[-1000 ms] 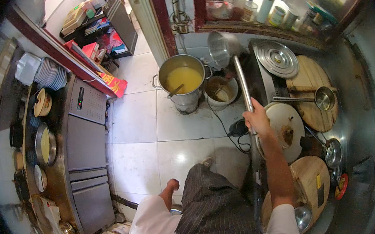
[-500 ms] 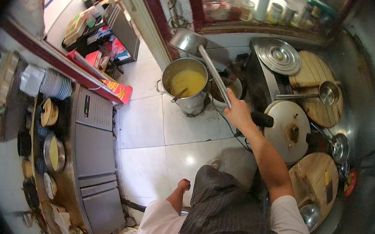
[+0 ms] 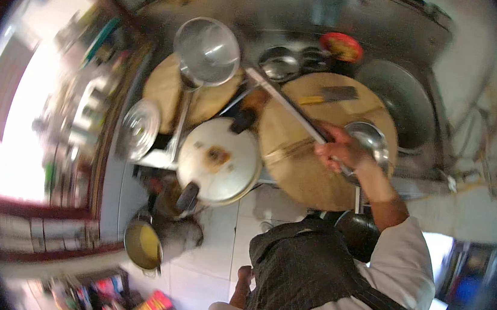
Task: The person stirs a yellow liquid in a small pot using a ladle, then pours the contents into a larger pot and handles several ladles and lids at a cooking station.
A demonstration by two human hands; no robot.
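My right hand [image 3: 343, 151] is closed round the end of a long metal handle. At its other end, the ladle's large deep bowl [image 3: 207, 51] hangs above the far left of the stove area, over a wooden lid. What the bowl holds, if anything, is blurred. Beneath the hand lies a round wooden lid or board [image 3: 296, 166], bearing a steel bowl [image 3: 371, 142] and a cleaver [image 3: 330, 95]. A pressure cooker [image 3: 219, 159] with black handles stands left of it. My left hand [image 3: 244, 274] hangs low beside my dark striped apron, its fingers too blurred to make out.
A tall pot of yellow liquid [image 3: 145, 244] stands on the floor at lower left. Steel pans [image 3: 279, 63] and a red bowl [image 3: 341, 47] sit at the back. A large wok [image 3: 396, 104] lies far right. A metal lid [image 3: 141, 128] rests near the window ledge.
My view has swung right toward the stove. With it the ladle in my right hand has moved from beside the floor pot to above the stove. My left hand still hangs down.
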